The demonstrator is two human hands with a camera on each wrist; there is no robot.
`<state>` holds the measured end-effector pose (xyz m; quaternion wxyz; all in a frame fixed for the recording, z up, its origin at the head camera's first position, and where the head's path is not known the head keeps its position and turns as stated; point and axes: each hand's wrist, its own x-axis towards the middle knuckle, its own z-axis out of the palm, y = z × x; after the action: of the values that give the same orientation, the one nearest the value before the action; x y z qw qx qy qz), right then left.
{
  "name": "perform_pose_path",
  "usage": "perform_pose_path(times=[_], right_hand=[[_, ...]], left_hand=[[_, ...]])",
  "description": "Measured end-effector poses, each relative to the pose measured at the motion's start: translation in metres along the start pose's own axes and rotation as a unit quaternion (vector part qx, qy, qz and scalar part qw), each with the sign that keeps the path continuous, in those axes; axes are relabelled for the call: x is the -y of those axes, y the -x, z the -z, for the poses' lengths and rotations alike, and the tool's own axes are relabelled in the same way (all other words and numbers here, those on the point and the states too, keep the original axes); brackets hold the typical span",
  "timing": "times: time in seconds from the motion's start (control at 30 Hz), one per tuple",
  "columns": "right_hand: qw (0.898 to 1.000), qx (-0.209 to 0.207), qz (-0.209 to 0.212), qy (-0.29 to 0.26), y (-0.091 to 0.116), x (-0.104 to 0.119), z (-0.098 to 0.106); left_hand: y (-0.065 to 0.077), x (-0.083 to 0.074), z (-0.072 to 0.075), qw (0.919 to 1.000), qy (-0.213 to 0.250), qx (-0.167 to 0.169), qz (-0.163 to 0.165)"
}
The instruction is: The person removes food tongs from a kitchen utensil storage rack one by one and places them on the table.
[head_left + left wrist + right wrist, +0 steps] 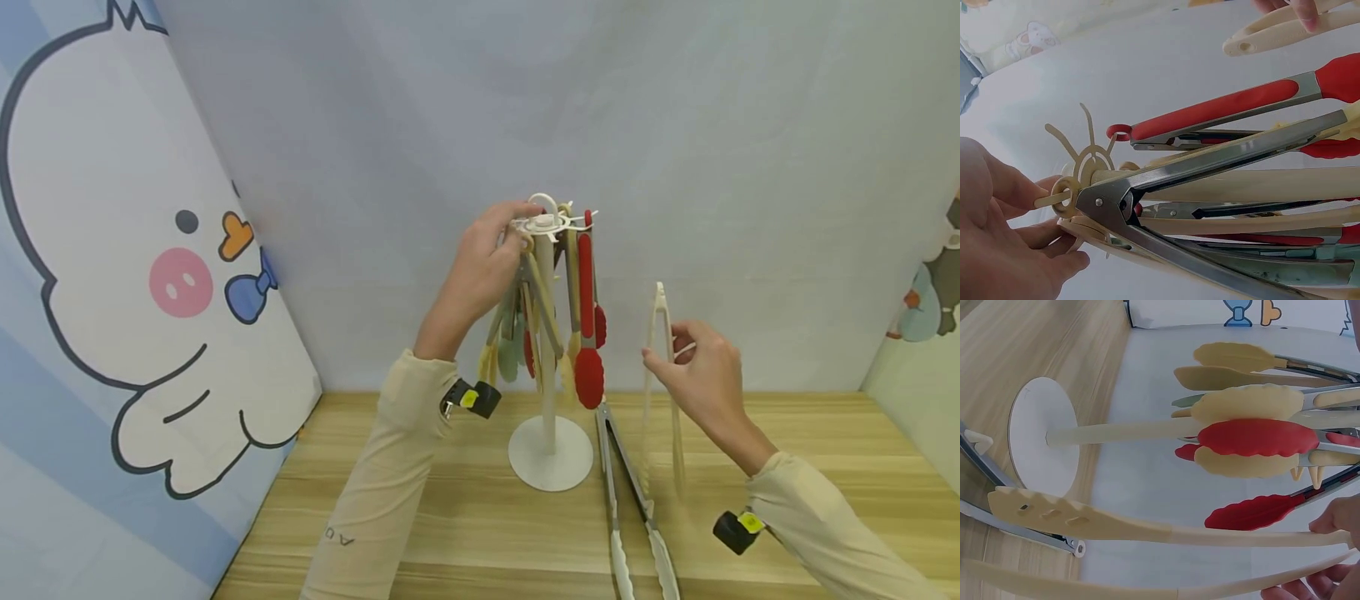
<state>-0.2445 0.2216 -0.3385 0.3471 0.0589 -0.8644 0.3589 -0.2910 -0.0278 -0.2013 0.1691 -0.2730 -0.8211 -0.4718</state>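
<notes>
A white utensil stand [551, 467] with a round base and a ring of hooks rises from the table. At its top, my left hand [483, 262] pinches one hook. From that hook hang metal-armed cream tongs [1235, 147], their ring round it. Red-tipped tongs [589, 379] hang on the stand's right side, among several cream, red and green tongs. To the right of the stand, my right hand [705, 375] grips plain cream tongs [1085, 515] near their hinge. They are upright, hinge end up, with the arms apart. Their tips are above the table in the right wrist view.
Metal tongs with white tips [611, 483] lie spread on the wooden table [450, 517], just right of the stand's base. A grey backdrop [750, 167] stands behind. A panel with a cartoon duck [112, 167] borders the left side.
</notes>
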Motion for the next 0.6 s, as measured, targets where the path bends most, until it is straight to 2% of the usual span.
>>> perform_pose_path(times=[0.37,0.6], right_hand=[[1.000,0.015,-0.006,0.009,0.0043,-0.0043,0.0034],[0.999,0.027,-0.014,0.011,0.0085,-0.0078,0.0062]], left_hand=[[0.0010,-0.0019,0.0034,0.9998,0.011,0.000,0.014],[0.0013,-0.0032,0.0038,0.9998,-0.001,0.001,0.021]])
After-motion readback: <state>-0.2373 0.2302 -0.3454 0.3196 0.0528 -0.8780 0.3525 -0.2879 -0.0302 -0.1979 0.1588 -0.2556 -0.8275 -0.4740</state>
